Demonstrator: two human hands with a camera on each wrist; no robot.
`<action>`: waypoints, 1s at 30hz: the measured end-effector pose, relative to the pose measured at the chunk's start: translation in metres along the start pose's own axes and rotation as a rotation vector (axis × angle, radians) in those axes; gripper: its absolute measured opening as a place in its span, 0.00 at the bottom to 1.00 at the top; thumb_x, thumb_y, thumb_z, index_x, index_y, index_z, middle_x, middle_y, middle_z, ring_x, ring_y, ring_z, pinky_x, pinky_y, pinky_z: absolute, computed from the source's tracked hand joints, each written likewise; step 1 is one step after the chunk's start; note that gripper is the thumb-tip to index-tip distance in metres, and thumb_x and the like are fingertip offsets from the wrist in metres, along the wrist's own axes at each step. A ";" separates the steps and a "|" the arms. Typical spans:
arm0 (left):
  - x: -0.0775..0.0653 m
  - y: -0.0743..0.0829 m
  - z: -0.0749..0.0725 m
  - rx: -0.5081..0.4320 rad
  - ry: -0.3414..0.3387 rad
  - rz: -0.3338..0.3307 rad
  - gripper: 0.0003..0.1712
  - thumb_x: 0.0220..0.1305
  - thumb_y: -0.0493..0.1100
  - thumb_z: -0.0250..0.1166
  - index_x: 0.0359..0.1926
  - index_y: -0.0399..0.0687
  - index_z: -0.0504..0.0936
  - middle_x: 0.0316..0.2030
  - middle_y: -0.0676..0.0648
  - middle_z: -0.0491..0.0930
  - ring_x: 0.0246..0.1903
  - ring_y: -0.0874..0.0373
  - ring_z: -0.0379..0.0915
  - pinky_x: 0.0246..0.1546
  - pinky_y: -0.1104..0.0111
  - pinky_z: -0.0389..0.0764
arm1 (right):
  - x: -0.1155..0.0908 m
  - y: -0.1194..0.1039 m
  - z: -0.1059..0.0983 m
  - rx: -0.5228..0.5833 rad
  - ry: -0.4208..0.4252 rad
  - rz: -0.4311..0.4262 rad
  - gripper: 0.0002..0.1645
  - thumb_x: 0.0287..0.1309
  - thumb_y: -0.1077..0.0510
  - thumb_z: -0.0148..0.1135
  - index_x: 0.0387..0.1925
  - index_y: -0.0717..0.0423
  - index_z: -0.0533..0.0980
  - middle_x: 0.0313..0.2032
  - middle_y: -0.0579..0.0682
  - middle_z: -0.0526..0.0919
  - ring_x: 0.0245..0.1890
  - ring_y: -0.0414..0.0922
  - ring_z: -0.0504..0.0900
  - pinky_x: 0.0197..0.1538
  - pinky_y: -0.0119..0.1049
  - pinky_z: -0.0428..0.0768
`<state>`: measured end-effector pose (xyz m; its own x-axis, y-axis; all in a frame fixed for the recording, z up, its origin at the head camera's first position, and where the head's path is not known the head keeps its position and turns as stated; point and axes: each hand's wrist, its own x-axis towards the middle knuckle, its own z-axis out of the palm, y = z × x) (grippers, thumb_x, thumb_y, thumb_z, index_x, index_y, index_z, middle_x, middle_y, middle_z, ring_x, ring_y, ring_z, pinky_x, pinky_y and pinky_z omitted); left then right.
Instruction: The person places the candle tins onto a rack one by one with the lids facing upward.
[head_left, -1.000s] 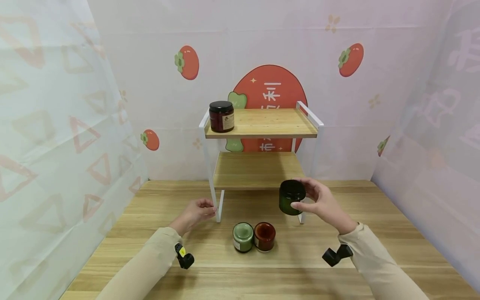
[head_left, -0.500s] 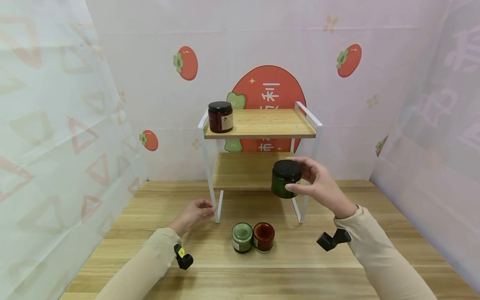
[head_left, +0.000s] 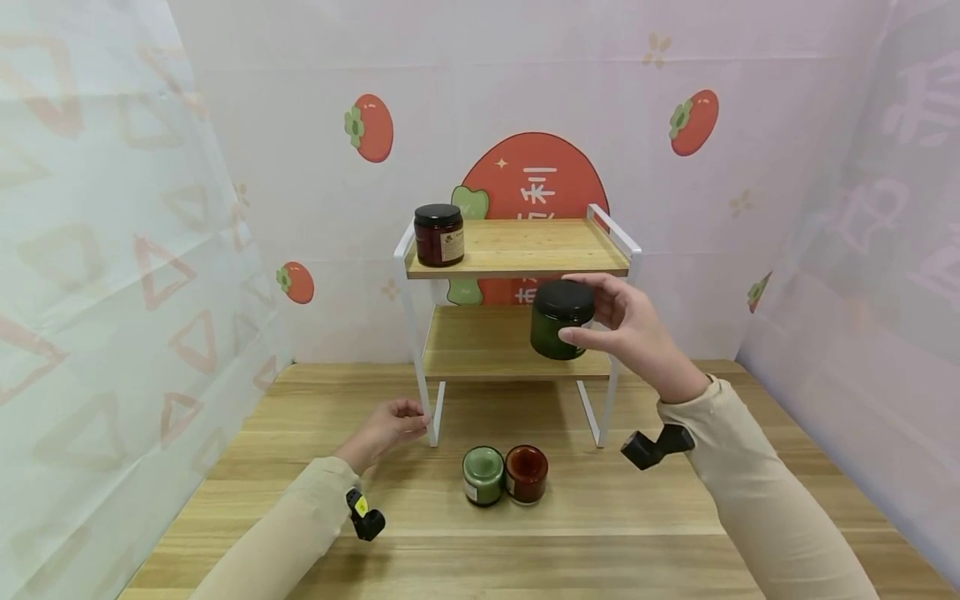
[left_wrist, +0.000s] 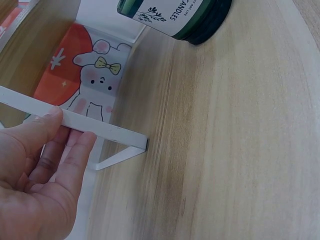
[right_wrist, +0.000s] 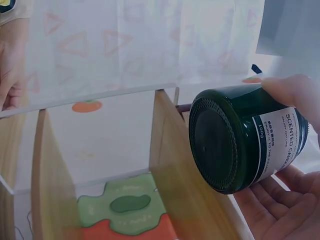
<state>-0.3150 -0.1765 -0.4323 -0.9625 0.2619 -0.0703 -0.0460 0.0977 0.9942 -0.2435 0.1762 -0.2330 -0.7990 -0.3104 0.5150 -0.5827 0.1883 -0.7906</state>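
My right hand grips a dark green scented candle jar with a black lid, thumb on the near side. It is held upright in front of the two-tier wooden shelf, just below the top board. The label shows in the right wrist view, where the jar lies at a slant. My left hand pinches the shelf's white metal leg low on the left, thumb on one side and fingers on the other. A dark red candle jar with a black lid stands at the top board's left end.
On the table, in front of the shelf, a green jar and a red-brown jar stand side by side. White rails edge the top board's ends. A printed cloth hangs behind.
My right hand has raised the green candle jar from near the shelf's right foot to just under the top board, slightly leftward. My left hand stays on the leg.
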 end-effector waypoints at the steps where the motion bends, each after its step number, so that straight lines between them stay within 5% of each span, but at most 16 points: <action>1: 0.000 -0.001 0.000 -0.001 -0.004 0.001 0.09 0.65 0.31 0.61 0.43 0.31 0.72 0.37 0.47 0.76 0.44 0.53 0.78 0.53 0.62 0.82 | 0.002 -0.002 0.000 0.008 0.003 0.001 0.36 0.52 0.70 0.68 0.62 0.65 0.66 0.53 0.51 0.75 0.49 0.36 0.80 0.52 0.23 0.80; 13: -0.001 0.001 0.000 -0.001 -0.009 -0.004 0.10 0.65 0.32 0.61 0.44 0.31 0.72 0.38 0.46 0.76 0.46 0.52 0.78 0.55 0.61 0.81 | 0.029 -0.034 -0.008 0.103 0.046 -0.098 0.33 0.52 0.69 0.69 0.60 0.63 0.69 0.49 0.50 0.78 0.41 0.41 0.81 0.40 0.25 0.83; 30: 0.002 -0.001 -0.001 -0.018 -0.005 -0.008 0.06 0.65 0.32 0.62 0.39 0.36 0.73 0.35 0.48 0.77 0.44 0.53 0.79 0.48 0.68 0.84 | 0.075 -0.077 -0.012 0.204 0.156 -0.114 0.31 0.49 0.70 0.69 0.58 0.62 0.72 0.46 0.52 0.80 0.42 0.45 0.81 0.47 0.26 0.81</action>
<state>-0.3172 -0.1775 -0.4335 -0.9608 0.2657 -0.0789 -0.0588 0.0831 0.9948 -0.2601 0.1494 -0.1298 -0.7524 -0.1691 0.6367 -0.6408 -0.0360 -0.7669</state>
